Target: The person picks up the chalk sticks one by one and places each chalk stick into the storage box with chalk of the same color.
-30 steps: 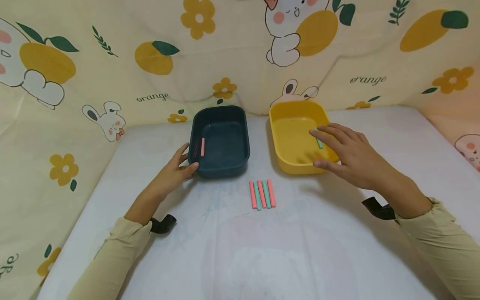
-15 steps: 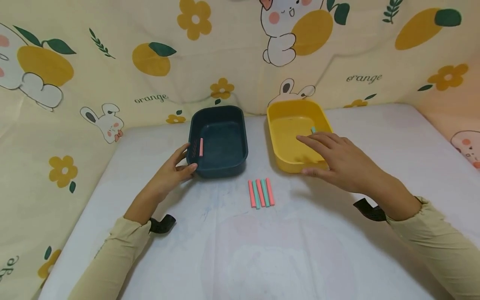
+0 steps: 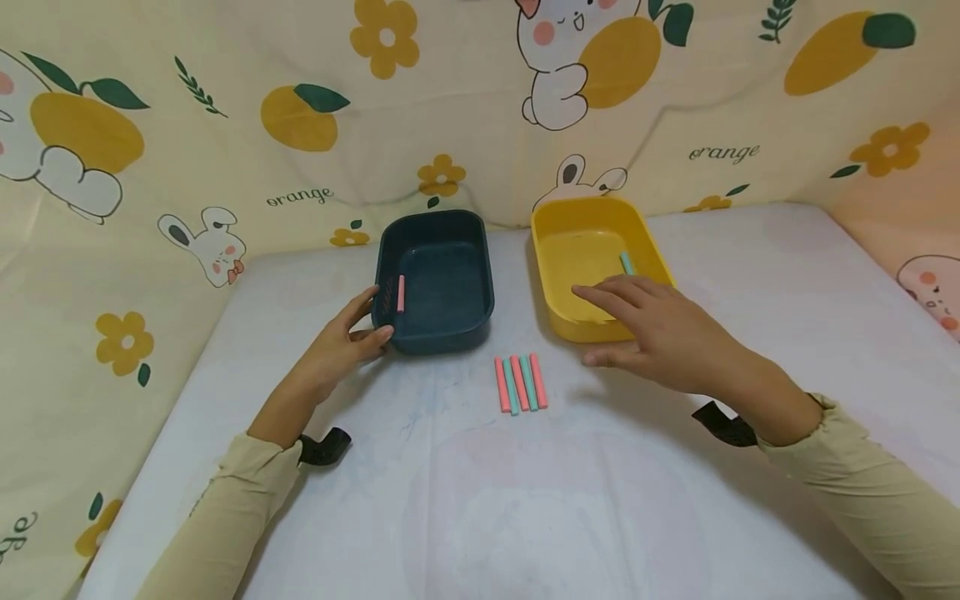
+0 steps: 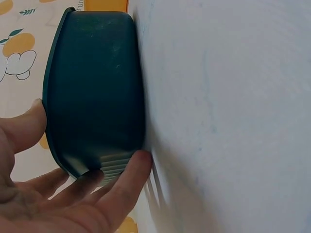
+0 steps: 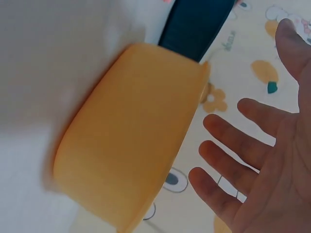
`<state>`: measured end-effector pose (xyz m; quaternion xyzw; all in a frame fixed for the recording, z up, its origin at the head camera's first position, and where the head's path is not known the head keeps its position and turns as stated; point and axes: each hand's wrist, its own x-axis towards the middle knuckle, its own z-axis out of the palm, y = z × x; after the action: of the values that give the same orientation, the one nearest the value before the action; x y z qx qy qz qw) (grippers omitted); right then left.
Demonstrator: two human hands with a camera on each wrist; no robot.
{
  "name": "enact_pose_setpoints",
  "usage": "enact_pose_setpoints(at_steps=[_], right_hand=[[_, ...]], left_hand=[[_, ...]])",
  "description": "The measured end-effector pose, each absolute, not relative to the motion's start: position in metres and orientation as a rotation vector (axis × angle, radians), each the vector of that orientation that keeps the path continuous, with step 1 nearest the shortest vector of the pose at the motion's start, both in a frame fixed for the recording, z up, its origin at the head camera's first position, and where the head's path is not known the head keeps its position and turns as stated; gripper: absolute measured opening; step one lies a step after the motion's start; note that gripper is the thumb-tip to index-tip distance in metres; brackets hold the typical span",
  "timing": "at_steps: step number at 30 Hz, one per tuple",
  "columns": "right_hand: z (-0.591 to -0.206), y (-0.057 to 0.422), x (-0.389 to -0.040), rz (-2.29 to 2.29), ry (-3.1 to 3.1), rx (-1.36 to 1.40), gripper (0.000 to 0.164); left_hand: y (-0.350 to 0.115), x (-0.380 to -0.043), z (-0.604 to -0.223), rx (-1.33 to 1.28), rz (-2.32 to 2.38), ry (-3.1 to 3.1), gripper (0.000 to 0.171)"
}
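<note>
My left hand (image 3: pixel 335 354) grips the near left corner of a dark teal plastic bin (image 3: pixel 442 340), thumb at its rim and fingers along the end wall (image 4: pixel 92 82). Inside that bin lies one pink chalk stick (image 3: pixel 401 293). My right hand (image 3: pixel 667 337) holds nothing; its fingers are spread over the near right part of a yellow bin (image 3: pixel 573 327). In the right wrist view the palm (image 5: pixel 262 155) faces the yellow wall, apart from it. A green chalk stick (image 3: pixel 627 263) lies in the yellow bin, partly behind the hand. Several pink and green chalk sticks (image 3: pixel 521 383) lie side by side in front.
A white cloth (image 3: pixel 480 500) covers the table, with faint bluish smudges near the teal bin. Close behind both bins hangs a cream curtain (image 3: pixel 450 100) printed with oranges and rabbits. A gap separates the two bins.
My right hand has moved left and towards me over the yellow bin's near edge, towards the row of chalk. The left hand keeps its hold on the teal bin. The head view shifts slightly.
</note>
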<state>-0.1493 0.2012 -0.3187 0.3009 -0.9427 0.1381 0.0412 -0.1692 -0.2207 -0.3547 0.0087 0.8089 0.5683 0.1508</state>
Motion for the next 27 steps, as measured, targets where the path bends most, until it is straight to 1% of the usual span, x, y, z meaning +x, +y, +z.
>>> enact_pose_setpoints(at_steps=[4, 17, 27], right_hand=[[-0.319, 0.195, -0.145, 0.426, -2.892, 0.932, 0.078], [-0.324, 0.179, -0.135, 0.397, -2.869, 1.021, 0.086], [-0.335, 0.168, -0.13, 0.398, -2.928, 1.109, 0.085]], left_hand=[[-0.221, -0.169, -0.355, 0.021, 1.624, 2.33, 0.078], [-0.22, -0.169, -0.354, 0.024, 1.631, 2.327, 0.08], [-0.222, -0.168, -0.354, 0.003, 1.614, 2.328, 0.08]])
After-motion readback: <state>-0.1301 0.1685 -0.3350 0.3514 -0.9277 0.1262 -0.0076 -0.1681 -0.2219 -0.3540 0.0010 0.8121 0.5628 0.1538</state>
